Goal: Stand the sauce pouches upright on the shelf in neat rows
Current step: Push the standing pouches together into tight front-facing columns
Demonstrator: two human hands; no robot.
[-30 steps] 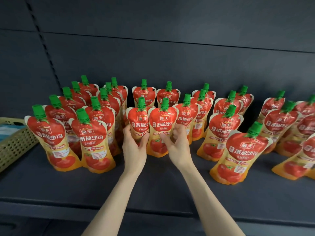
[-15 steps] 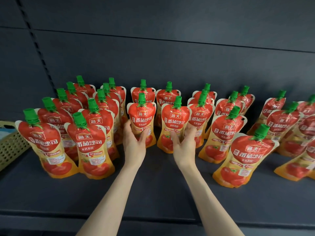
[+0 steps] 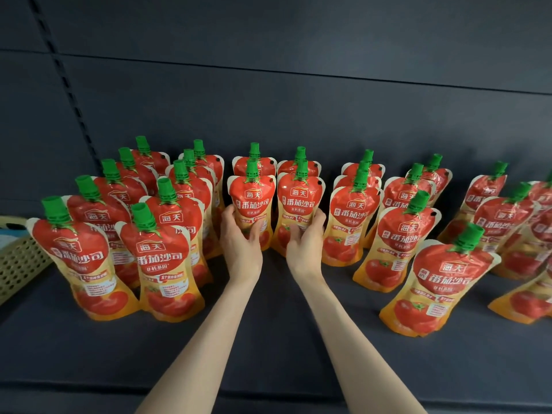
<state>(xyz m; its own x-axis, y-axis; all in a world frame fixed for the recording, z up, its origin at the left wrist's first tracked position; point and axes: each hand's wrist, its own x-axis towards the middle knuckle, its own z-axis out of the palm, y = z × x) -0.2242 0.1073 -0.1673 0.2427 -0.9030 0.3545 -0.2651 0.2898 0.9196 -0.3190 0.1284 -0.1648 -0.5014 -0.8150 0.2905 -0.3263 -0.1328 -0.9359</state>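
Several red and orange tomato sauce pouches with green caps stand on a dark shelf [image 3: 268, 339]. My left hand [image 3: 239, 237] grips the lower part of one upright pouch [image 3: 252, 201] in the middle. My right hand [image 3: 304, 240] grips the pouch [image 3: 300, 201] just right of it. Both pouches stand directly in front of two back pouches [image 3: 254, 164]. Tight rows of pouches [image 3: 161, 234] fill the left side. Looser pouches [image 3: 400, 240] stand to the right, and some at the far right [image 3: 531, 297] lean.
A beige perforated basket [image 3: 21, 261] sits at the left end of the shelf. The dark back wall [image 3: 298, 100] rises behind the pouches. Bare shelf surface lies in front of the middle rows, around my forearms.
Both hands have pushed their two pouches back toward the wall, so they now stand close in front of the rear pair and side by side.
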